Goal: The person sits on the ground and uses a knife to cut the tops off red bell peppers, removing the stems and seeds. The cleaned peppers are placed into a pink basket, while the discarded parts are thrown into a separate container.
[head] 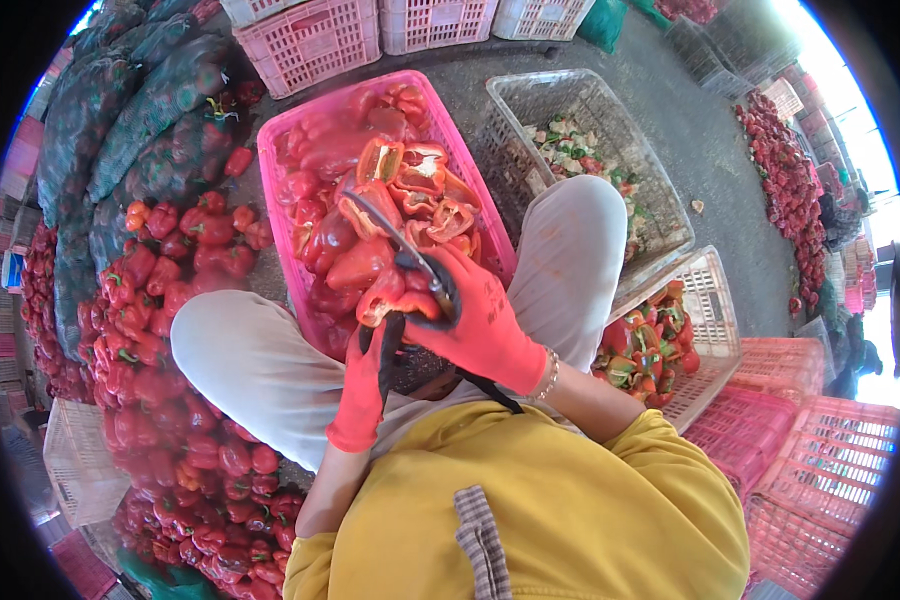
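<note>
A red glove with black fingers covers each of my hands. My left hand [367, 375] grips a cut red bell pepper [390, 300], which shows its pale inside, above the near end of a pink plastic crate [268, 172]. In my right hand [480, 315] is a knife [390, 229]; its long dark blade slants up to the left over the crate, and the handle is mostly hidden in the glove. The right hand is close against the held pepper, but whether its fingers touch it is unclear. Halved red peppers [420, 176] lie on whole ones in the crate.
Loose red peppers [202, 457] are heaped at the left, below full mesh sacks [157, 124]. A dirty grey crate [645, 135] with pepper scraps stands at the right, beside a pale crate [709, 277] of mixed pepper pieces. More crates [307, 45] line the top and lower right.
</note>
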A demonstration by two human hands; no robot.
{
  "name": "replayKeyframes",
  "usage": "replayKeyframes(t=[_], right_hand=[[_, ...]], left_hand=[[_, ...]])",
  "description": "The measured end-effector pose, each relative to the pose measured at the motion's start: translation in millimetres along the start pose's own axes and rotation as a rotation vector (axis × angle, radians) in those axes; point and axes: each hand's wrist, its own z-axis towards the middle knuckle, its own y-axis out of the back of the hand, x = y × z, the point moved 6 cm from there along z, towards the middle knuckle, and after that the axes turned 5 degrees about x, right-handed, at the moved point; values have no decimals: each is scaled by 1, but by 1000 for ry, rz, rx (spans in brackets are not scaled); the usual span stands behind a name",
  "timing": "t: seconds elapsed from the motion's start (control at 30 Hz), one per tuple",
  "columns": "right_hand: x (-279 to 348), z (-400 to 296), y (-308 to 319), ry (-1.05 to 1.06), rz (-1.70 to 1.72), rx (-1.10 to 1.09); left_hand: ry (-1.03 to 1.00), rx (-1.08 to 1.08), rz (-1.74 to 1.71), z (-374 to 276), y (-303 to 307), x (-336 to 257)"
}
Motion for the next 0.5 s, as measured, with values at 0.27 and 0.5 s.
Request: replayKeyframes(t=[0.27, 0.5], right_hand=[[23, -34, -1, -11, -125, 47], [-14, -20, 23, -279, 380, 98]], left_hand=[[-14, -56, -233, 1, -7, -13], [-24, -187, -100, 1, -11, -9]])
